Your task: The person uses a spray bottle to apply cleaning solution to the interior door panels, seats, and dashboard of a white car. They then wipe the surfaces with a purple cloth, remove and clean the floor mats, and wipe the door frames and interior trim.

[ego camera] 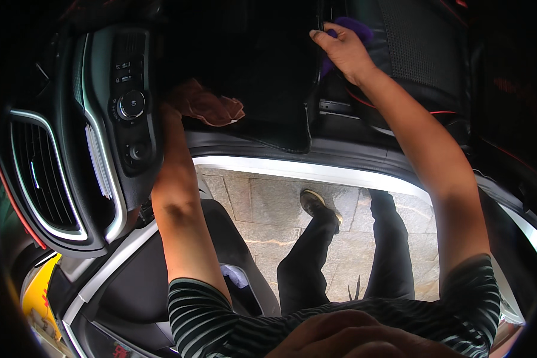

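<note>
My right hand point(343, 53) is closed with a purple cloth point(357, 29) bunched in and behind it. Its thumb lies against the raised edge of a black floor mat point(273, 112); whether it pinches the mat too is hard to tell. The mat's near corner reaches the door sill. On the other side, my left hand point(170, 112) is mostly lost in the dark beneath the dashboard, only the wrist end showing. A reddish-brown cloth point(210, 105) lies right beside it, over the mat; a grip on it cannot be made out.
The dashboard with a light-switch knob point(132, 104) and an air vent point(42, 174) stands close to my left arm. A black car seat point(423, 44) is at the right, its rail point(335, 107) below. The white door sill point(295, 166) and open door point(129, 286) lie nearer me.
</note>
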`<state>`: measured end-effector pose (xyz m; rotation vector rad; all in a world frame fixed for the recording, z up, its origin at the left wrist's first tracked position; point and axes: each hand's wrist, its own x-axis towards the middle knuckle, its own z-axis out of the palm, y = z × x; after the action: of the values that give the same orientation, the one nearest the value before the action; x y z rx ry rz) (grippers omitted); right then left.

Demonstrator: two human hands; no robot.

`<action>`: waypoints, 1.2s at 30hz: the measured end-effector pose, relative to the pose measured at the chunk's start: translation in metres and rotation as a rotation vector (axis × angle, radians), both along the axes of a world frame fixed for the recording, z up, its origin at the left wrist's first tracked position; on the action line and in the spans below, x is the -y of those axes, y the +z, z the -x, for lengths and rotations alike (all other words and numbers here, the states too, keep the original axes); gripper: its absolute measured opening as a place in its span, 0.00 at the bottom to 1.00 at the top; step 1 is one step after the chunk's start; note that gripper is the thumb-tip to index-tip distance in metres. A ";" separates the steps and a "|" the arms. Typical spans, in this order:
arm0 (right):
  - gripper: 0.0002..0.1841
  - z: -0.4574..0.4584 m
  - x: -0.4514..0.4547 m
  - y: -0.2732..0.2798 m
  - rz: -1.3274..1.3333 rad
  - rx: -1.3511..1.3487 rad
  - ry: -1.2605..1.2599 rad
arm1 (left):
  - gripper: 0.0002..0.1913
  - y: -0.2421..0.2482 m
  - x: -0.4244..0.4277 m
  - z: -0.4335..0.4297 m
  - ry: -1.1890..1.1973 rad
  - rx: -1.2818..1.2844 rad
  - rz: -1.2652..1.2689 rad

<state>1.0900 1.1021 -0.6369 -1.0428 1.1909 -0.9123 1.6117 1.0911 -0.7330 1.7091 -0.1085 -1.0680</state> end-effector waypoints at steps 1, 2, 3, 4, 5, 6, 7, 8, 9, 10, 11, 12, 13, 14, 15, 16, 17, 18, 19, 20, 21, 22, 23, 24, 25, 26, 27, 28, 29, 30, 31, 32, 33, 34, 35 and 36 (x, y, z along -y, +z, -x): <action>0.25 -0.007 -0.002 -0.012 -0.050 -0.002 -0.037 | 0.18 0.007 -0.002 0.004 -0.012 0.009 0.008; 0.26 -0.021 0.003 -0.025 -0.099 -0.037 -0.176 | 0.18 0.018 -0.006 0.010 -0.031 0.017 0.019; 0.26 -0.033 0.010 -0.038 -0.155 -0.050 -0.315 | 0.18 0.029 -0.010 0.020 -0.051 0.025 0.030; 0.25 -0.034 0.021 -0.049 -0.199 -0.083 -0.230 | 0.18 0.044 -0.018 0.032 -0.090 0.038 0.017; 0.25 -0.031 0.032 -0.060 -0.248 -0.116 -0.148 | 0.18 0.060 -0.029 0.047 -0.127 0.044 -0.034; 0.24 -0.029 0.042 -0.070 -0.302 -0.137 -0.063 | 0.17 0.077 -0.042 0.065 -0.253 0.025 -0.016; 0.24 -0.031 0.054 -0.080 -0.251 -0.189 -0.061 | 0.17 0.095 -0.057 0.084 -0.358 -0.010 0.079; 0.24 -0.036 0.062 -0.088 -0.209 -0.229 -0.056 | 0.18 0.109 -0.075 0.107 -0.363 -0.007 0.127; 0.24 -0.041 0.070 -0.096 -0.216 -0.278 -0.053 | 0.19 0.117 -0.093 0.137 -0.218 0.114 0.073; 0.25 -0.037 0.075 -0.103 -0.181 -0.204 -0.026 | 0.18 0.129 -0.110 0.160 -0.265 0.152 0.128; 0.27 -0.038 0.082 -0.109 -0.224 -0.194 -0.022 | 0.17 0.140 -0.136 0.181 -0.345 0.041 0.154; 0.26 -0.048 0.084 -0.115 -0.168 -0.389 -0.050 | 0.17 0.145 -0.153 0.204 -0.410 0.122 0.117; 0.26 -0.056 0.083 -0.119 -0.144 -0.576 -0.093 | 0.18 0.150 -0.170 0.221 -0.500 0.088 0.047; 0.26 -0.060 0.082 -0.121 -0.115 -0.717 0.036 | 0.18 0.152 -0.190 0.238 -0.567 0.130 0.018; 0.26 -0.064 0.079 -0.121 -0.118 -0.861 0.179 | 0.18 0.154 -0.208 0.254 -0.593 0.097 0.005; 0.26 -0.067 0.077 -0.116 -0.139 -1.025 0.328 | 0.18 0.156 -0.227 0.268 -0.608 0.058 -0.020; 0.26 -0.069 0.072 -0.107 -0.133 -1.088 0.453 | 0.17 0.158 -0.245 0.279 -0.617 -0.009 -0.028; 0.26 -0.072 0.062 -0.095 -0.158 -1.168 0.587 | 0.17 0.161 -0.260 0.289 -0.616 -0.043 -0.097; 0.26 -0.074 0.055 -0.078 -0.199 -1.256 0.723 | 0.18 0.164 -0.276 0.297 -0.643 -0.087 -0.163; 0.27 -0.067 0.038 -0.059 -0.076 -1.274 0.930 | 0.18 0.170 -0.294 0.307 -0.645 -0.169 -0.163; 0.26 -0.067 0.021 -0.038 -0.120 -1.340 1.054 | 0.18 0.175 -0.310 0.317 -0.618 -0.266 -0.192; 0.27 -0.063 -0.003 -0.016 -0.022 -1.424 1.296 | 0.18 0.183 -0.327 0.326 -0.586 -0.385 -0.236; 0.26 -0.053 -0.032 0.006 0.183 -1.361 1.428 | 0.19 0.188 -0.340 0.333 -0.617 -0.382 -0.327; 0.25 -0.047 -0.054 0.024 0.212 -1.256 1.384 | 0.20 0.197 -0.357 0.338 -0.701 -0.320 -0.248; 0.22 -0.041 -0.068 0.038 0.221 -1.113 1.340 | 0.20 0.202 -0.370 0.343 -0.687 -0.331 -0.257; 0.21 -0.040 -0.080 0.043 0.259 -1.114 1.212 | 0.20 0.208 -0.384 0.348 -0.662 -0.360 -0.271; 0.20 -0.039 -0.085 0.041 0.369 -1.044 1.042 | 0.20 0.212 -0.395 0.350 -0.633 -0.398 -0.303; 0.18 -0.041 -0.085 0.033 0.501 -1.118 0.889 | 0.20 0.216 -0.406 0.352 -0.642 -0.351 -0.289; 0.16 -0.045 -0.083 0.018 0.745 -1.094 0.659 | 0.20 0.220 -0.414 0.353 -0.640 -0.316 -0.298; 0.11 -0.052 -0.072 -0.003 0.873 -1.178 0.591 | 0.20 0.223 -0.422 0.353 -0.636 -0.280 -0.327; 0.09 -0.061 -0.062 -0.029 0.890 -1.259 0.589 | 0.20 0.226 -0.427 0.353 -0.598 -0.293 -0.318; 0.12 -0.066 -0.056 -0.055 0.739 -1.359 0.683 | 0.20 0.230 -0.432 0.352 -0.562 -0.310 -0.333; 0.18 -0.072 -0.051 -0.080 0.399 -1.502 0.882 | 0.20 0.233 -0.436 0.351 -0.521 -0.326 -0.390; 0.21 -0.074 -0.053 -0.103 0.194 -1.504 0.853 | 0.21 0.238 -0.438 0.349 -0.502 -0.309 -0.377; 0.21 -0.079 -0.049 -0.123 0.144 -1.502 0.735 | 0.22 0.243 -0.440 0.346 -0.507 -0.287 -0.355; 0.21 -0.091 -0.036 -0.138 0.080 -1.506 0.632 | 0.22 0.248 -0.443 0.343 -0.495 -0.269 -0.347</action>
<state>1.1811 1.1386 -0.7750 -2.1125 1.7703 0.5324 1.2686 1.5343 -0.4850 1.8737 -0.1897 -1.7579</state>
